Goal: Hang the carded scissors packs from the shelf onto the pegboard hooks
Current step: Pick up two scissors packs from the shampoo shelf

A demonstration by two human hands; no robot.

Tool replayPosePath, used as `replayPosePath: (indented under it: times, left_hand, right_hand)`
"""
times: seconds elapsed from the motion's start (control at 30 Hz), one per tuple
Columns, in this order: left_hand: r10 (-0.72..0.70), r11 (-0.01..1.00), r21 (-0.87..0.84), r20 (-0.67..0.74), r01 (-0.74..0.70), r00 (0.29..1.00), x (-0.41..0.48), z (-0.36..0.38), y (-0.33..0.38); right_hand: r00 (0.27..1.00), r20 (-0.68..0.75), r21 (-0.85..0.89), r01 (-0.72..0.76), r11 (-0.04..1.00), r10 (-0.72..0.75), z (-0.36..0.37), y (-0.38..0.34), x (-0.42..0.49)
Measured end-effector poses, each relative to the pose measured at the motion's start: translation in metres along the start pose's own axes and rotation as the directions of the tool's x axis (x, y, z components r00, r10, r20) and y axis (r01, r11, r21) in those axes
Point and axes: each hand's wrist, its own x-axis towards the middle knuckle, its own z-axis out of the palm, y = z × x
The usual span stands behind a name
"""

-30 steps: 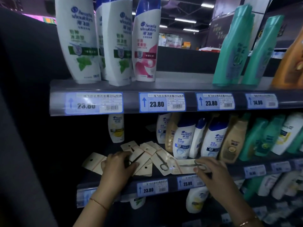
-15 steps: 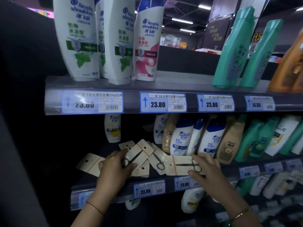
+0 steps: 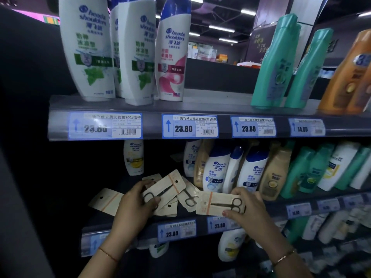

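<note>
Several beige carded scissors packs lie in a loose heap on the middle shelf point(image 3: 192, 215). My left hand point(image 3: 134, 205) grips one pack point(image 3: 166, 187) by its lower end, tilted up to the right with its hang hole at the top. My right hand point(image 3: 249, 207) holds a second pack point(image 3: 216, 203) level, fingers over the scissors' handles and thumb at its lower edge. Another pack point(image 3: 188, 196) lies between them, and one point(image 3: 106, 200) sits apart to the left. No pegboard hooks are in view.
Shampoo bottles point(image 3: 216, 169) stand right behind and beside the packs on the same shelf. The top shelf point(image 3: 200, 108) carries tall white, green and orange bottles. Price tags run along the shelf fronts. A dark panel closes the left side.
Both hands have lifted a pack off the heap. The left pack rose and tilted up; the right pack slid clear of the pile toward the shelf front.
</note>
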Motion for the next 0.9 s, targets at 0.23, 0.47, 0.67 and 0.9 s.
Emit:
replayPosePath:
  times: [0.23, 0.47, 0.67, 0.9]
  left_hand:
    - [-0.019, 0.995, -0.101, -0.058, 0.013, 0.998, -0.005, -0.003, 0.004]
    - [-0.003, 0.977, -0.210, -0.123, -0.023, 0.992, -0.022, -0.001, 0.022]
    - [0.007, 0.963, -0.269, -0.094, -0.032, 0.996, -0.055, 0.005, 0.030]
    - [-0.021, 0.881, -0.473, 0.004, 0.020, 1.000, -0.115, -0.024, 0.027]
  right_hand:
    - [0.995, -0.031, 0.080, 0.096, 0.992, -0.094, -0.006, 0.007, -0.003]
    - [0.998, 0.043, 0.282, 0.027, 0.959, -0.040, -0.019, -0.003, -0.027]
    - [0.980, 0.170, 0.684, -0.192, 0.704, 0.102, 0.001, -0.034, -0.062]
    - [0.934, 0.355, 0.844, -0.333, 0.421, 0.026, 0.032, -0.062, -0.107]
